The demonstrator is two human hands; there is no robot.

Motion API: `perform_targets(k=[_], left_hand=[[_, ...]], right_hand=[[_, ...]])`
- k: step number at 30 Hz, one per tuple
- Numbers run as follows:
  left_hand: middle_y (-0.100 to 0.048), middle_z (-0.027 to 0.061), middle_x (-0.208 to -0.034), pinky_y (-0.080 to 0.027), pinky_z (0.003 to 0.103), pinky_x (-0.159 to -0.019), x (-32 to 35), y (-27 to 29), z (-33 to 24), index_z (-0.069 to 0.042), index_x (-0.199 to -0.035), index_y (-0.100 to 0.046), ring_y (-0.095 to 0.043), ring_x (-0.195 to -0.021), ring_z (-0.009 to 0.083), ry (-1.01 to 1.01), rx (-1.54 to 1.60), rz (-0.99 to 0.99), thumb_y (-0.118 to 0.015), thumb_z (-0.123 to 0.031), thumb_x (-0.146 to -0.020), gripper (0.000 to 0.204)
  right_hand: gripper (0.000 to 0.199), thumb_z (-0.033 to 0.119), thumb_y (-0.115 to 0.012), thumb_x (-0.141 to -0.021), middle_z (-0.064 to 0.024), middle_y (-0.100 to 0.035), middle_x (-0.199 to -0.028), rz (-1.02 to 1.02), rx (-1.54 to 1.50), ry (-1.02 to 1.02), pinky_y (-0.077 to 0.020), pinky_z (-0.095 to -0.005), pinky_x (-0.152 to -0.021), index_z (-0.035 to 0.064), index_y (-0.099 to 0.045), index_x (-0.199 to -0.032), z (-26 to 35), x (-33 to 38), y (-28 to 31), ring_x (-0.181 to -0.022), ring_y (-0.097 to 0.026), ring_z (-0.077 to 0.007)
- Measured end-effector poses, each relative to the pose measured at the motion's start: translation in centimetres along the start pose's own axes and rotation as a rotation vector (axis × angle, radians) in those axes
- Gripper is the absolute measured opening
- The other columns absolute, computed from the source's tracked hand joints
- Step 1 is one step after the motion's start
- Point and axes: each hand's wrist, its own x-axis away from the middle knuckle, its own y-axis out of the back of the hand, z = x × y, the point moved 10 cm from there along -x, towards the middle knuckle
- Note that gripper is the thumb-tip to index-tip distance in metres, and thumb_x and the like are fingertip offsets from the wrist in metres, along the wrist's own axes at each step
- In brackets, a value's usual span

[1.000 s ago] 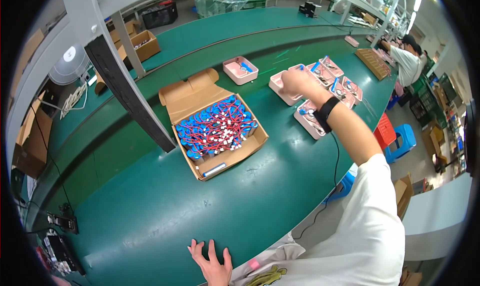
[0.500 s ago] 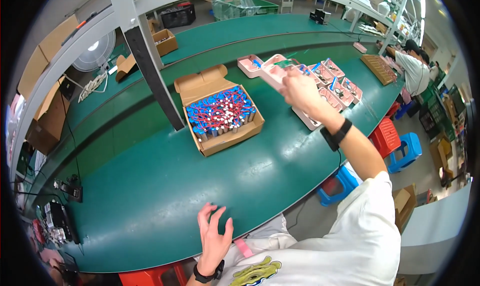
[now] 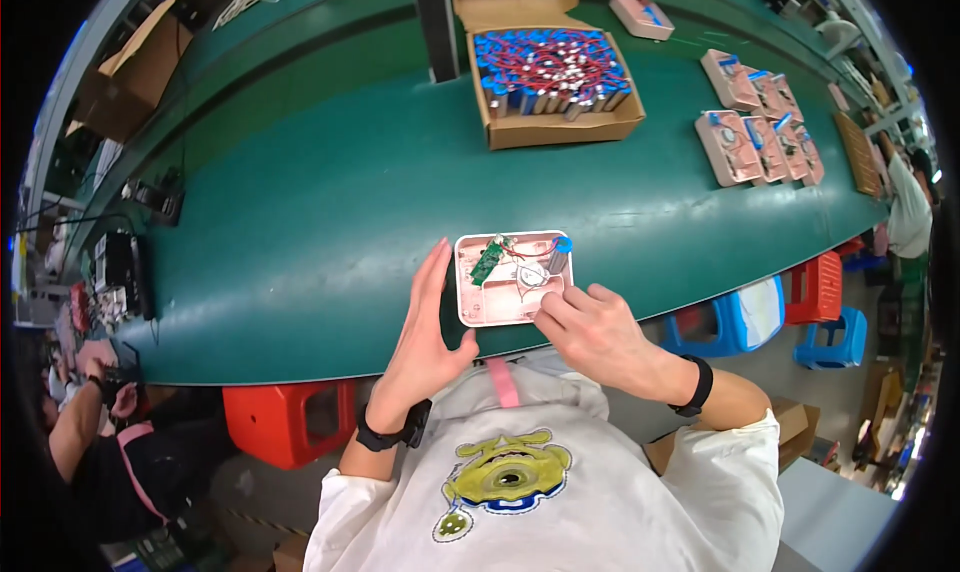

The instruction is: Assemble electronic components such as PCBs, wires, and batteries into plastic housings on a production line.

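A shallow pink plastic case with a white rim lies on the table in front of me. Inside it are a green circuit board, a round silvery disc, thin wires and a blue-topped cylindrical cell. Along the case's left side stands my left hand, thumb and fingers spread, holding nothing. My right hand has its fingers curled at the near right corner and grips the case there; its fingertips are partly hidden.
Beyond the case, an open cardboard box is packed with blue-topped cells on red wires. More filled pink cases stand in rows at the right, another pink case behind. Stools line the near edge; a co-worker sits at left.
My right hand has carried the pink case from the group at the right to the table in front of me. My left hand has come up beside it. The view has shifted.
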Motion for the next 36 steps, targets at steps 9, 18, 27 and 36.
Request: perform_targets(k=[9, 18, 27, 36], left_hand=[[-0.038, 0.0225, -0.17, -0.04, 0.048, -0.128, 0.7, 1.0, 1.6, -0.011, -0.173, -0.026, -0.043, -0.155, 0.0439, 0.098, 0.013, 0.14, -0.087, -0.006, -0.079, 0.112], [-0.051, 0.0185, -0.164, -0.043, 0.047, -0.126, -1.5, 1.6, 1.9, -0.009, -0.17, -0.034, -0.047, -0.153, 0.04, 0.0, 0.104, 0.273, -0.077, -0.002, -0.087, 0.095], [-0.06, 0.0149, -0.155, -0.052, 0.042, -0.115, -2.0, 0.9, 1.2, -0.004, -0.15, -0.062, -0.063, -0.136, 0.0343, 0.019, 0.14, 0.11, -0.066, 0.0, -0.101, 0.049], [-0.064, 0.0155, -0.143, -0.058, 0.043, -0.096, -4.3, 0.6, -2.0, -0.001, -0.13, -0.072, -0.069, -0.12, 0.0363, -0.168, -0.125, 0.045, -0.067, -0.003, -0.102, 0.028]], right_hand=[[0.016, 0.011, -0.077, -0.088, -0.004, -0.063, -0.096, 0.0, -0.32, 0.039, -0.0514, -0.036, -0.066, 0.0061, -0.073, -0.102, 1.7, 0.0, -1.7, -0.083, -0.066, -0.02], [0.018, 0.008, -0.077, -0.093, -0.014, -0.074, -0.1, 0.039, -0.512, -0.248, -0.0583, -0.0438, -0.074, 0.0015, -0.077, -0.11, -6.2, -6.4, -0.6, -0.081, -0.071, -0.0346], [0.012, 0.007, -0.073, -0.092, -0.0197, -0.074, -0.089, 0.321, -0.394, -0.3, -0.0561, -0.048, -0.077, -0.0023, -0.079, -0.096, -6.2, -7.0, -4.9, -0.081, -0.07, -0.0419], [0.015, 0.011, -0.077, -0.091, -0.0169, -0.07, -0.085, 0.26, -0.526, -0.329, -0.0537, -0.0458, -0.073, -0.0008, -0.078, -0.1, -6.6, -7.5, -2.5, -0.076, -0.067, -0.0379]])
